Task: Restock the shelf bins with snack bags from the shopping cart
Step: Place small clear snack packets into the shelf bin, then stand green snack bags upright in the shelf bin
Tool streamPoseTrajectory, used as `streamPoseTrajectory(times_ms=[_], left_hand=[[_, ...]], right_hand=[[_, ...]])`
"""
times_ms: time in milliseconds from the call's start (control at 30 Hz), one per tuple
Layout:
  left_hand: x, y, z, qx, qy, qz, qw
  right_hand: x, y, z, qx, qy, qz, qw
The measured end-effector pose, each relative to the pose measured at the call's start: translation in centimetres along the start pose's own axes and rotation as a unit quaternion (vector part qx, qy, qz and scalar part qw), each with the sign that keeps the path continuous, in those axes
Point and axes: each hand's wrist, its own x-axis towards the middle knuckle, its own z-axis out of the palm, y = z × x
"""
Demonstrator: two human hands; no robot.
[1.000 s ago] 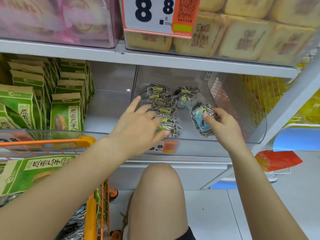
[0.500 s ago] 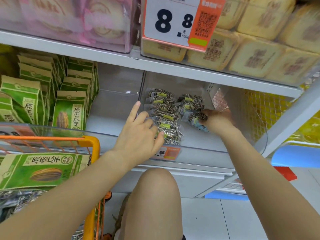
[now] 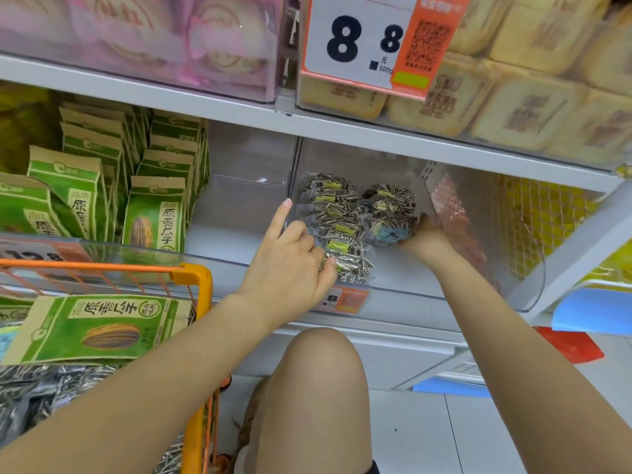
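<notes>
Right hand (image 3: 425, 242) now deeper in clear bin (image 3: 478, 295), fingers closed on blue-label packet (image 3: 390, 230); left hand (image 3: 290, 265) unchanged, thumb and fingers pinching front-row packet (image 3: 349, 265).

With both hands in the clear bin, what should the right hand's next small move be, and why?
Probably let go of the blue-labelled seed bag: the right hand already has it down against the right-hand stack in the clear bin, while the left hand steadies the front row.

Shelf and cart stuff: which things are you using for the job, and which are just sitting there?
Used for the job:
- left hand
- right hand
- striped seed bags
- blue-labelled bag
- clear bin
- orange cart

Just sitting there:
- price sign
- yellow cakes
- pink packets
</notes>
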Motion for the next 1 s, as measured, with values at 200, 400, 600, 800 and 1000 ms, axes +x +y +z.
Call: streamPoseTrajectory(times_ms=[200,400,600,800,1000], left_hand=[[0.0,-0.3,-1.0,0.005,-0.052,0.012,0.999],[-2.3,-1.9,-4.0,-0.09,-0.041,0.065,0.993],[-9.9,-7.8,-10.4,-0.129,-0.142,-0.011,0.981],[-21.0,-15.3,-15.8,-0.079,-0.236,-0.188,0.95],[-28.2,-20.1,-19.3,0.048,-0.248,-0.365,0.896]], right_hand=[[-3.1,-0.5,-2.6,0.027,0.03,0.039,0.998],[-10.6,-3.7,-3.9,-0.044,0.173,-0.123,0.976],[-19.1,-10.3,-1.1,0.035,0.153,-0.332,0.93],[-25.7,-17.3,3.5,0.021,0.086,-0.496,0.864],[-29.7,-24.2,6.9,-0.079,-0.027,-0.551,0.83]])
